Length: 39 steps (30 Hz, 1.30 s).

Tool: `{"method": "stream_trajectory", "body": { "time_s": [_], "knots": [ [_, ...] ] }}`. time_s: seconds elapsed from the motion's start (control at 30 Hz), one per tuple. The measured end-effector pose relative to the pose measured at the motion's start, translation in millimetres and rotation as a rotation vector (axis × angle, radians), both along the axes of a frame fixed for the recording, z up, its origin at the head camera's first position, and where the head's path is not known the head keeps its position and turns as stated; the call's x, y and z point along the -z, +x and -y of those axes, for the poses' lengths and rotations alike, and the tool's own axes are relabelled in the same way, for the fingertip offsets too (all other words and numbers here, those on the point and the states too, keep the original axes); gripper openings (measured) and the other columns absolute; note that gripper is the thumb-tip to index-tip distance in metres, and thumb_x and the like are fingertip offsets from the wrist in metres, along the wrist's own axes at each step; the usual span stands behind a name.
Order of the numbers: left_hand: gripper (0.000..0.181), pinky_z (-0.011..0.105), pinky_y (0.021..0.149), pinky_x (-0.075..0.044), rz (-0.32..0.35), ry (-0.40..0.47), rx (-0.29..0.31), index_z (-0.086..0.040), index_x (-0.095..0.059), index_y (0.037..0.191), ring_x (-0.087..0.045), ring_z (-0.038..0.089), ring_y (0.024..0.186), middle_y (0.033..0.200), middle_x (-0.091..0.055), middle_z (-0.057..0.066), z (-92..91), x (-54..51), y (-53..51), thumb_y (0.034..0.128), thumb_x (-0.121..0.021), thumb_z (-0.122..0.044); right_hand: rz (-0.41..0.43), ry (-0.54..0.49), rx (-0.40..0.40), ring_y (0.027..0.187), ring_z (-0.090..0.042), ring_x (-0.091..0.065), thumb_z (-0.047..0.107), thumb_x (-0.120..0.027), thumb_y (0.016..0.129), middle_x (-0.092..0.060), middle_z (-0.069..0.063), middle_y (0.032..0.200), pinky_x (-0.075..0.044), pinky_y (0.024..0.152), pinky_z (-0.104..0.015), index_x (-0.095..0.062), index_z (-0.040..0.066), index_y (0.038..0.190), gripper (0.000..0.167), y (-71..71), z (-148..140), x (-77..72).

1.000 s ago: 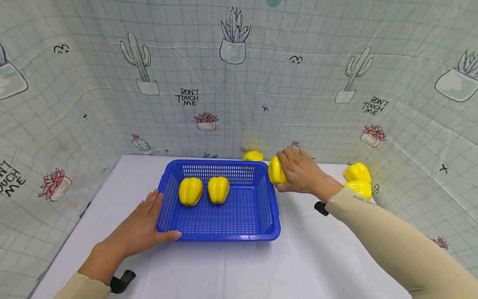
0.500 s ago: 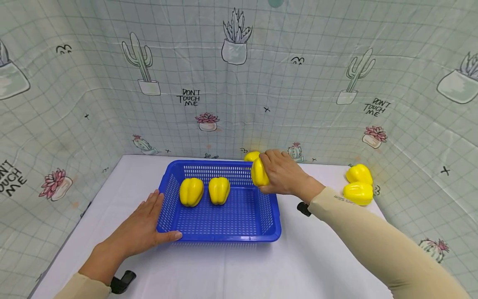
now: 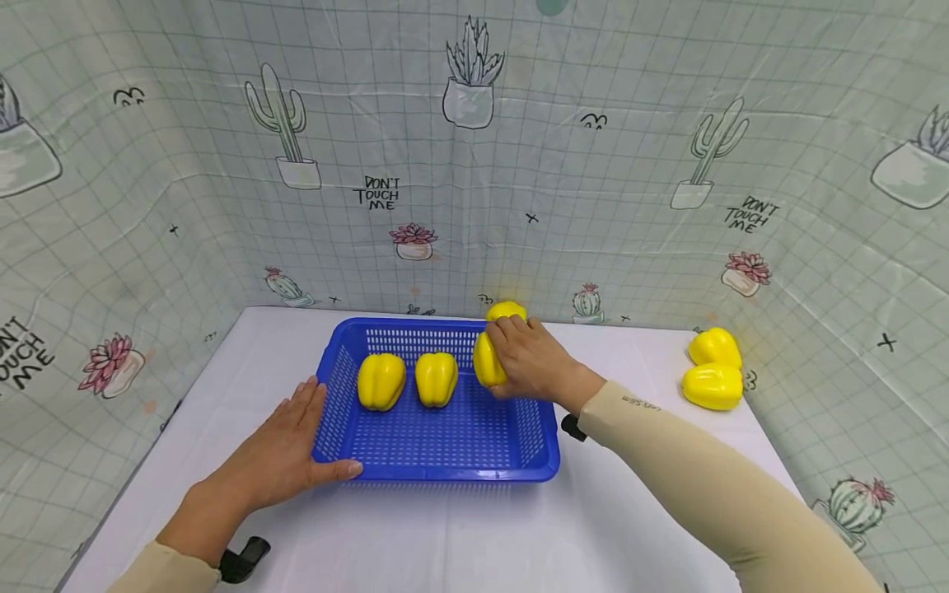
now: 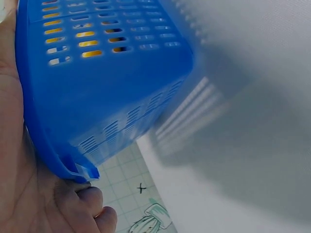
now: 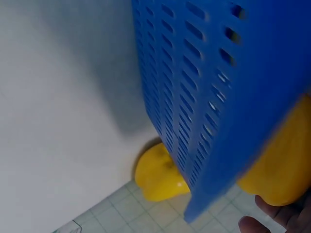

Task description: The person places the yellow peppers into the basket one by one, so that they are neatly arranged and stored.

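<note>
A blue basket [image 3: 445, 473] with slotted walls stands on the table, two yellow bell peppers [image 3: 381, 382] side by side in its left half. My right hand [image 3: 535, 359] grips another yellow bell pepper [image 3: 487, 361] over the basket's right back part; the right wrist view shows this held pepper [image 5: 282, 160] beyond the basket's rim, with only a few fingertips visible. At the basket's left side my left hand [image 3: 278, 451] rests against the rim, fingers extended along the side and thumb on the front edge. The left wrist view has the left hand [image 4: 53, 204] touching the rim.
Behind the basket's back right corner lies a yellow bell pepper [image 3: 507, 311], partly hidden. Two more yellow bell peppers [image 3: 712, 386] lie together at the table's right edge. A patterned curtain [image 3: 519, 165] encloses the back and sides of the white table [image 3: 630, 469].
My right hand has carried its bell pepper leftward, from outside the basket's right rim to over its inside. The left hand and the basket stay in place.
</note>
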<state>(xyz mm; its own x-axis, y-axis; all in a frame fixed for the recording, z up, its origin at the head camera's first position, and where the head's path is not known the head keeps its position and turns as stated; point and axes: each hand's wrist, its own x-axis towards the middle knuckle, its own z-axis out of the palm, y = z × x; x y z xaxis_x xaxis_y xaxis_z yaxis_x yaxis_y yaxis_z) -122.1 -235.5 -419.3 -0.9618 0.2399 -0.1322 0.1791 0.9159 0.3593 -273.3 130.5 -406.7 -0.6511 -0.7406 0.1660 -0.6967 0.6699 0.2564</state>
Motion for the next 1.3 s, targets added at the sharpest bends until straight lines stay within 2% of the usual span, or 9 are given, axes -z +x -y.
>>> {"method": "stream_trajectory", "body": {
  "time_s": [0.13,0.27,0.5,0.83,1.3],
  "knots": [
    [0.141,0.068,0.128,-0.017,-0.009,-0.002,0.007,0.012,-0.014,0.163,-0.016,0.053,0.159,0.171,-0.011,0.035,0.7,1.2,-0.7,0.0789,-0.061,-0.091,0.017,0.015,0.008,0.114,-0.031,-0.06,0.06,-0.079,0.082,-0.061,-0.012,0.121,-0.053,0.092,-0.044,-0.052,0.002,0.135,0.083,-0.4,4,8.0],
    [0.141,0.067,0.128,-0.017,-0.013,-0.006,0.009,0.012,-0.014,0.163,-0.016,0.053,0.158,0.171,-0.011,0.035,1.1,1.0,-0.2,0.0788,-0.06,-0.091,0.042,0.018,0.02,0.112,-0.03,-0.06,0.061,-0.079,0.083,-0.061,-0.011,0.118,-0.053,0.093,-0.043,-0.053,0.004,0.131,0.079,-2.0,7,14.1],
    [0.137,0.068,0.127,-0.018,-0.018,0.003,0.01,0.013,-0.014,0.163,-0.017,0.053,0.158,0.171,-0.011,0.036,1.3,0.0,0.1,0.0812,-0.065,-0.085,0.057,0.061,0.049,0.112,-0.03,-0.059,0.064,-0.076,0.083,-0.062,-0.012,0.119,-0.052,0.096,-0.046,-0.054,0.004,0.134,0.082,-5.2,10,22.7],
    [0.138,0.067,0.128,-0.018,-0.026,-0.002,0.01,0.012,-0.015,0.163,-0.017,0.052,0.159,0.172,-0.011,0.035,1.1,-1.6,-0.3,0.0807,-0.064,-0.087,0.098,0.099,0.072,0.12,-0.032,-0.06,0.065,-0.074,0.085,-0.063,-0.013,0.13,-0.051,0.101,-0.046,-0.052,0.003,0.143,0.088,-10.2,11,30.2],
    [0.136,0.067,0.127,-0.019,-0.027,-0.014,0.017,0.012,-0.016,0.163,-0.019,0.052,0.158,0.171,-0.012,0.035,0.2,-2.2,0.9,0.0817,-0.065,-0.085,0.15,0.181,0.094,0.123,-0.032,-0.058,0.066,-0.074,0.087,-0.061,-0.014,0.134,-0.05,0.1,-0.045,-0.051,0.004,0.145,0.088,-10.3,16,35.2]
  ]
}}
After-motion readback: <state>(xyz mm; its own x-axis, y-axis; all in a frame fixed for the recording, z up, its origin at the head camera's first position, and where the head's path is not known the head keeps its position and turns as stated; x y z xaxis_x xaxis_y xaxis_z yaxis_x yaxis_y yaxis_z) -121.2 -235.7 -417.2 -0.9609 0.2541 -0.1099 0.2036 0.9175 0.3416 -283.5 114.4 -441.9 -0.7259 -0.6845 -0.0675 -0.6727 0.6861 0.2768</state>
